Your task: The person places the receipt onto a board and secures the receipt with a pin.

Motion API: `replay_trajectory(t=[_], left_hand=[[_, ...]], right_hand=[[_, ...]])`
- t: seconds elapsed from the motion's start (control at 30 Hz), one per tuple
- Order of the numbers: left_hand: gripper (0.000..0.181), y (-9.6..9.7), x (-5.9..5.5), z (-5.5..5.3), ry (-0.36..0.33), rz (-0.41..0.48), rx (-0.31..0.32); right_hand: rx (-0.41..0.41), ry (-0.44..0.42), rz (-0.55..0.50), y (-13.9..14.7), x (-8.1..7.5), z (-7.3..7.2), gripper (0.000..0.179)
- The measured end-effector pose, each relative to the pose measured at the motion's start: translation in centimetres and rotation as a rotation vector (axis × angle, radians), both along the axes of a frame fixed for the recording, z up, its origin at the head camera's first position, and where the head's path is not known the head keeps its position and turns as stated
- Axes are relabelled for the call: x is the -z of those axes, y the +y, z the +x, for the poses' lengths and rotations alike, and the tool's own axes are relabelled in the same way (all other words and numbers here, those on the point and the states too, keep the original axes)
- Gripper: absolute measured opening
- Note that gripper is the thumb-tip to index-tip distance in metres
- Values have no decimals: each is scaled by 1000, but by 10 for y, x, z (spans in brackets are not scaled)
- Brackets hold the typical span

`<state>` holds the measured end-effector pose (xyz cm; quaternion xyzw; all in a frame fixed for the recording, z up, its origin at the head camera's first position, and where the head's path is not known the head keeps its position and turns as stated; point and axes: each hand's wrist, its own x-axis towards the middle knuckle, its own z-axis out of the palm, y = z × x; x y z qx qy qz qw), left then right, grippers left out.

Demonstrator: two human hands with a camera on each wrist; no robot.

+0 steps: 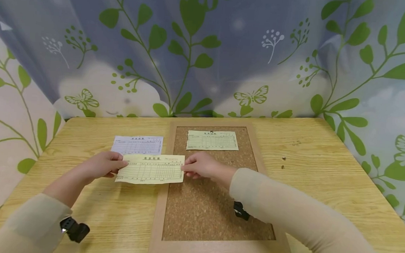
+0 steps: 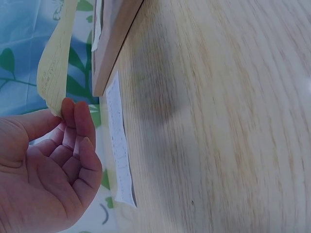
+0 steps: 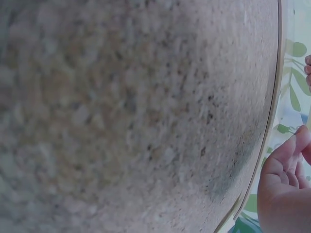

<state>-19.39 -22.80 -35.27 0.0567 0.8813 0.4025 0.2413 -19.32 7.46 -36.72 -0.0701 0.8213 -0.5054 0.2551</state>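
A pale yellow printed form slip (image 1: 151, 173) is stretched between both hands, partly over the left frame of a corkboard (image 1: 214, 216). The left hand (image 1: 97, 167) pinches its left edge between thumb and fingers; in the left wrist view, the slip (image 2: 54, 68) bends upward from that hand (image 2: 53, 170). At the opposite edge, the right hand (image 1: 203, 166) pinches the slip above the cork. Behind the held slip lies a white printed form (image 1: 137, 142), its lower part covered. Another yellow slip (image 1: 212, 142) is on the board's upper part, with a pushpin (image 1: 211, 132) at its top edge.
Two small pins (image 1: 283, 158) lie on the wooden table (image 1: 323, 196) right of the board, with a faint cluster of tiny items (image 1: 296, 143) farther back. A leaf-patterned curtain (image 1: 234, 66) stands behind the table. Each wrist wears a black device (image 1: 74, 229).
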Motion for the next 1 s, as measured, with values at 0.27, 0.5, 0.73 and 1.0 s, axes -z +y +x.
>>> replay_trajectory(t=[0.27,0.5,0.73,1.0], left_hand=[[30,5,0,-3,24,4,12],[29,17,3,-4,20,16,19],[29,29,3,-7,15,29,23],[22,42,6,-8,9,19,8]], right_hand=[[5,-10,-5,7,2,-1,13],[24,-22,9,17,6,-5,13],[53,-29,15,28,10,-8,14],[59,-12,36,39,9,-8,16]])
